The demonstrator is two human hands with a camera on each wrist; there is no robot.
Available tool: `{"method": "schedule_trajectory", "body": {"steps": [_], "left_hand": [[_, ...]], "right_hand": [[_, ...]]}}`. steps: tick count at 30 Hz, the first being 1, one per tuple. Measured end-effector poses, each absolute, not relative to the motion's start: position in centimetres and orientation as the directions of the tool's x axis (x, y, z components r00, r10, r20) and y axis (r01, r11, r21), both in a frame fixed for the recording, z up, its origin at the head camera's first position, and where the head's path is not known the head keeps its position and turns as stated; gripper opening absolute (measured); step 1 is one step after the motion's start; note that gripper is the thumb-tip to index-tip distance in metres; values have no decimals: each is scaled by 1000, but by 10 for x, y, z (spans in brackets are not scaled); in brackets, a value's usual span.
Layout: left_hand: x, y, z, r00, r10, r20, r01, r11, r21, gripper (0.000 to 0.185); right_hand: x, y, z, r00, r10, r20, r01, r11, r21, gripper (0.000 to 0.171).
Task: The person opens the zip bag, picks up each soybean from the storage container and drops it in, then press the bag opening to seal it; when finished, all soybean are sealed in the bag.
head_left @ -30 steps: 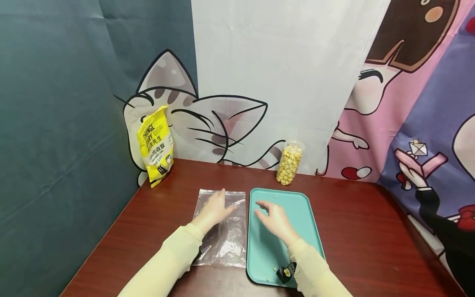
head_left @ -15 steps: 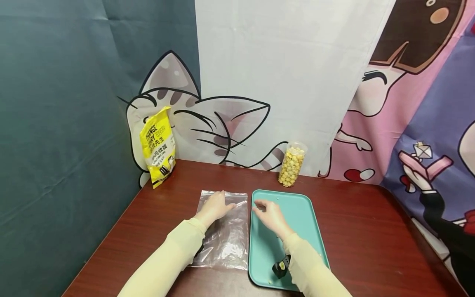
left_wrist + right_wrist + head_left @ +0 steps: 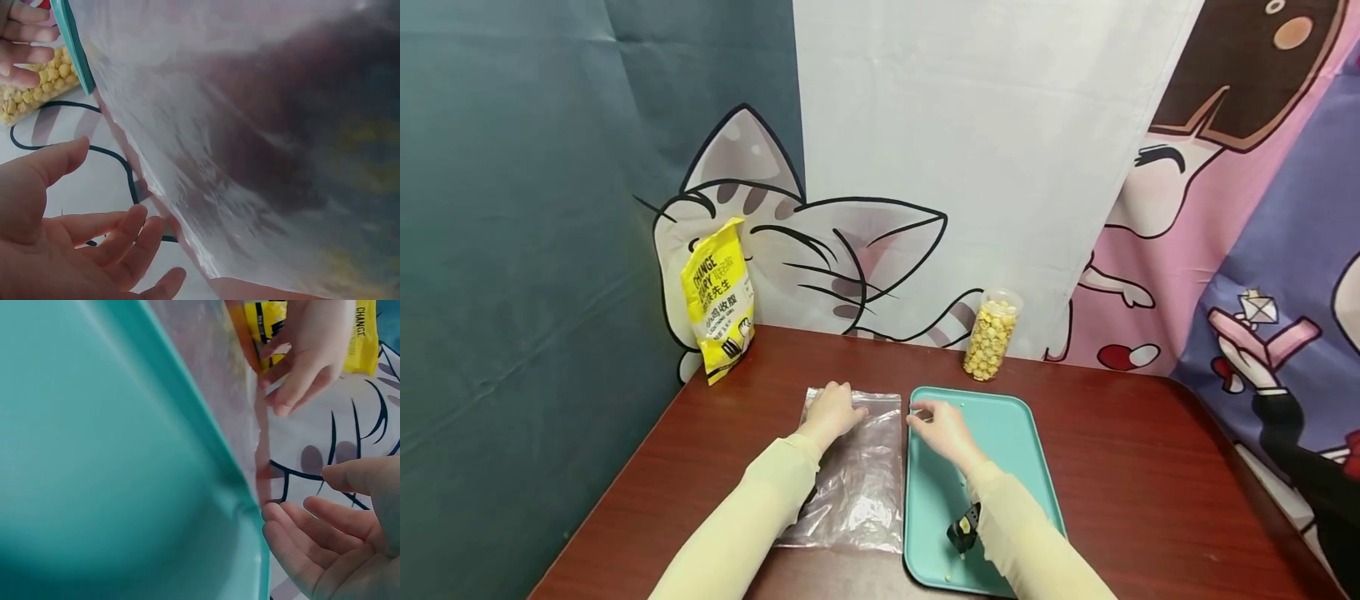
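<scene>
A clear zip-top plastic bag (image 3: 865,475) lies flat on the table, its zip edge toward the back. Over the bag's upper left part is my left hand (image 3: 832,412); in the left wrist view its thumb and fingers (image 3: 119,240) are apart, with nothing between them, beside the bag's edge. My right hand (image 3: 945,432) hovers at the upper left of a turquoise tray (image 3: 1000,421), close to the bag's top right corner. Seen from the right wrist, its loosely bent fingers (image 3: 306,540) are by the tray's rim and hold nothing.
A yellow snack bag (image 3: 721,300) stands at the back left against the cartoon-printed cloth. A clear tub of popcorn (image 3: 991,337) is behind the tray. Small crumbs lie on the tray. The reddish-brown table (image 3: 1135,475) extends to the right.
My left hand's thumb has drawn nearer its fingers, above the bag. The right hand has shifted slightly left, toward the bag's top right corner. The bag and tray lie as before.
</scene>
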State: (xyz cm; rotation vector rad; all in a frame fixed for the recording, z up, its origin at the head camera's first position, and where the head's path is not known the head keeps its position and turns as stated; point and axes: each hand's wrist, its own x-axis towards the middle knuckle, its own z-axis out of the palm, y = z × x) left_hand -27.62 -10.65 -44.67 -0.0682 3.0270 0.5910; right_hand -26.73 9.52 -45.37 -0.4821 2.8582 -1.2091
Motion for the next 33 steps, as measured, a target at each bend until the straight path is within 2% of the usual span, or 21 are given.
{"method": "schedule_trajectory", "body": {"steps": [7, 15, 23, 33], "left_hand": [[-285, -107, -447, -998, -48, -33, -57, 931, 361, 43], [-289, -113, -449, -995, -86, -45, -96, 933, 346, 41], [-295, -120, -452, -990, -124, -60, -138, 929, 344, 29], [-302, -128, -463, -997, -74, -30, -79, 944, 320, 22]], "right_hand": [[-281, 87, -461, -954, -277, 116, -279, 675, -683, 30], [-293, 84, -464, -946, -284, 154, -311, 671, -673, 20], [-302, 76, -465, -961, -249, 122, -265, 694, -669, 18], [-315, 65, -473, -951, -270, 151, -301, 700, -647, 22]]}}
